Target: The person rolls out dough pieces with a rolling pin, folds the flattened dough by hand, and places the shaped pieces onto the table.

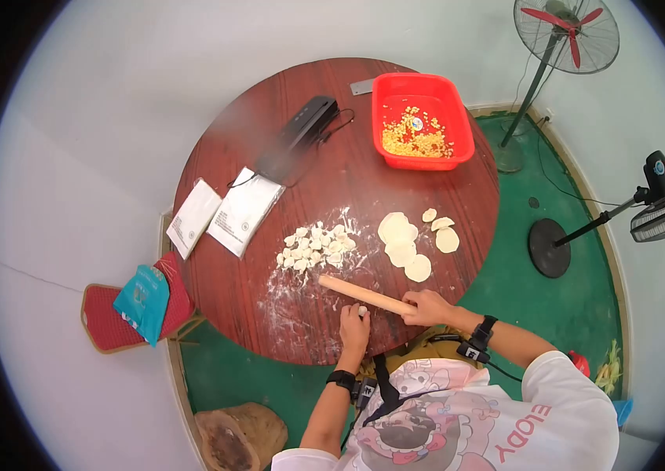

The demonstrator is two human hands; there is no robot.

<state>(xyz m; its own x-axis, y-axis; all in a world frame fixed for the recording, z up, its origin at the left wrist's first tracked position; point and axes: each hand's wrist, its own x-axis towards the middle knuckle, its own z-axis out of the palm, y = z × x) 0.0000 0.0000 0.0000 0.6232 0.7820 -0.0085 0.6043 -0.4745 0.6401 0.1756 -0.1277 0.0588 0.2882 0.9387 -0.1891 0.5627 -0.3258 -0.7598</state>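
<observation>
Evidently the round worktop (pixel 332 188) is finished in a dark reddish-brown wood grain with a slight sheen, and it stands on a green floor (pixel 269 373) between plain pale walls (pixel 97 173). White flour (pixel 281 302) lies in powdery smears over the near part of the worktop, around and below a loose heap of small, lumpy dough pieces (pixel 317 246). To the right of the heap, thin, smooth dough rounds (pixel 400 235) partly overlap, with a few smaller ones beside them. The rolling pin (pixel 360 293), a straight, pale cylinder, slants just below the heap; the right hand (pixel 426 308) has its fingers wrapped around the near end. Close by, the left hand (pixel 354 328) keeps its fingers narrow on a small dough lump (pixel 363 311) near the worktop's edge. Toward the far side sits a glossy red basin (pixel 420 163), rectangular with rounded corners, with yellow corn kernels (pixel 407 145) scattered over its bottom. Left of it are a long black appliance (pixel 306 122) with a cord and two flat white packets (pixel 246 210). Two fans (pixel 568 23) with wire cages stand at the right, while a crinkled turquoise bag (pixel 142 302) rests on a red chair (pixel 101 314) at the left.
</observation>
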